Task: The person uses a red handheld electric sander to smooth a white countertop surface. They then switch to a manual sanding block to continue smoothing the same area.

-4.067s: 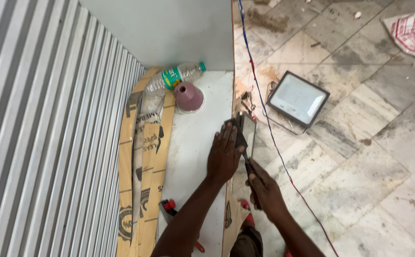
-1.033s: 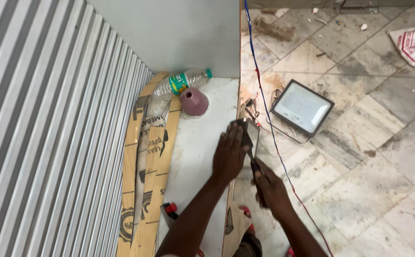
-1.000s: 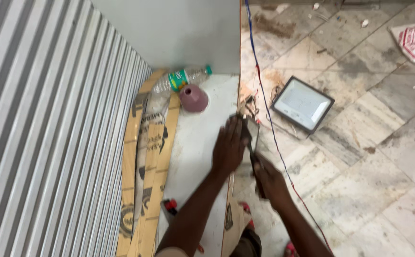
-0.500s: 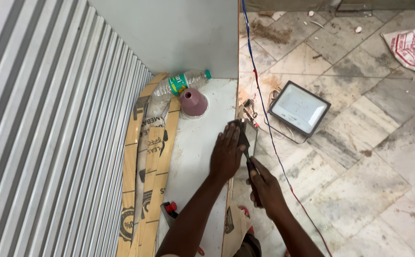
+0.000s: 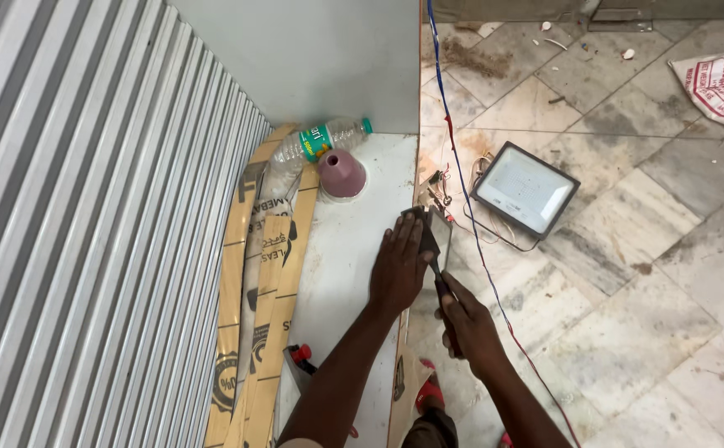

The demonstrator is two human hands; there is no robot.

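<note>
My left hand (image 5: 398, 270) lies flat, fingers spread, on the right edge of a white board (image 5: 341, 265) that lies on the floor. My right hand (image 5: 466, 322) is closed around the dark handle of a scraper (image 5: 430, 245), a flat-bladed tool whose blade rests against the board's brown edge just beside my left fingertips. The blade's far tip is partly hidden behind my left hand.
A pink funnel-shaped cup (image 5: 342, 173) and a lying plastic bottle (image 5: 316, 143) sit at the board's far end. Brown cardboard strips (image 5: 272, 290) run along a corrugated metal shutter (image 5: 88, 232). A flat floodlight (image 5: 525, 188), loose wires (image 5: 461, 166) and a printed sack (image 5: 723, 83) lie on the marble floor.
Both hands stay at the board's right edge. The scraper shifts slightly back and forth along the edge; the camera view wobbles a little.
</note>
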